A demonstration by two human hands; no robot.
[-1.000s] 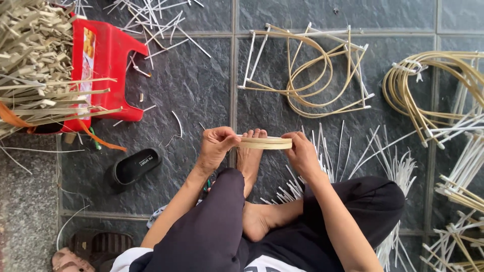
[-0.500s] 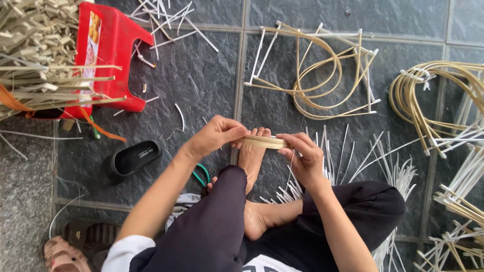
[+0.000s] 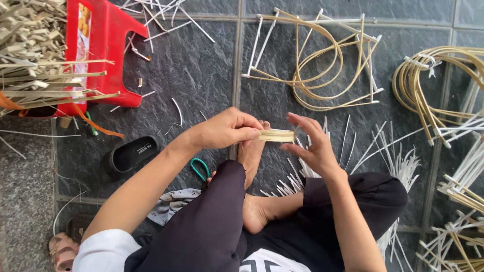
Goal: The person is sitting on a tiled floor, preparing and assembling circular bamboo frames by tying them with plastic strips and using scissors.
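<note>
Left hand (image 3: 224, 130) pinches small pale bamboo-strip ring (image 3: 276, 135); right hand (image 3: 312, 147), fingers spread, touches its far side, above bare foot (image 3: 253, 151).

Smooth pale cane ring (image 3: 276, 135)

i see a small pale bamboo strip ring (image 3: 276, 135) — flat, thin bands coiled into a low loop and seen nearly edge-on — held level above the dark tiled floor, just over my bare foot, its left end pinched in fingers and its right end touching fingertips.
</note>
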